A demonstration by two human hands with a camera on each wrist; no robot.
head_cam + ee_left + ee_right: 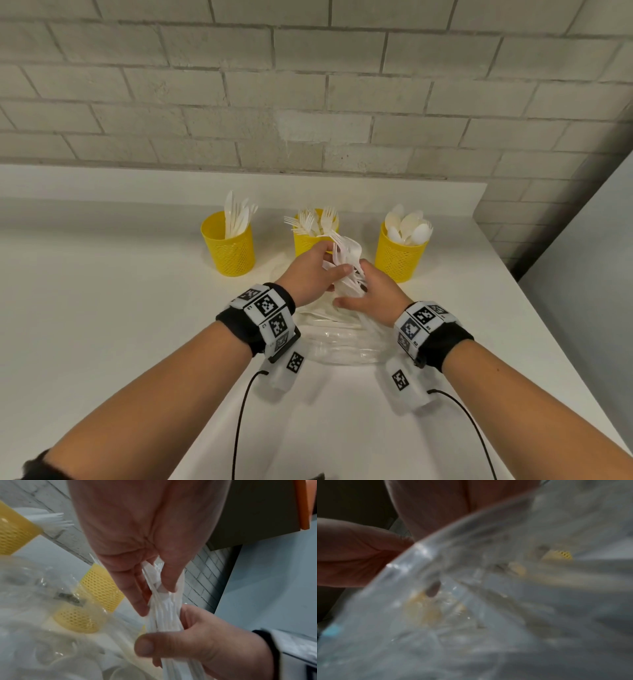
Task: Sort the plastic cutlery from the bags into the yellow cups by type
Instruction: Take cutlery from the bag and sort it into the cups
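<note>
Three yellow mesh cups stand in a row by the wall: the knife cup (229, 246) on the left, the fork cup (305, 245) in the middle, the spoon cup (399, 257) on the right. Just in front of the fork cup both hands hold one bundle of white plastic forks (347, 260). My left hand (329, 263) pinches its upper part (164, 615) between thumb and fingers (137, 601). Lower down, my right hand (356, 287) is wrapped round the handles, thumb (145, 646) across them. A clear plastic bag (488, 601) fills the right wrist view.
Crumpled clear bags (342, 346) holding more white cutlery lie on the white table (102, 308) under my wrists. A brick wall runs behind the cups. The table's right edge (548, 325) is close to the spoon cup.
</note>
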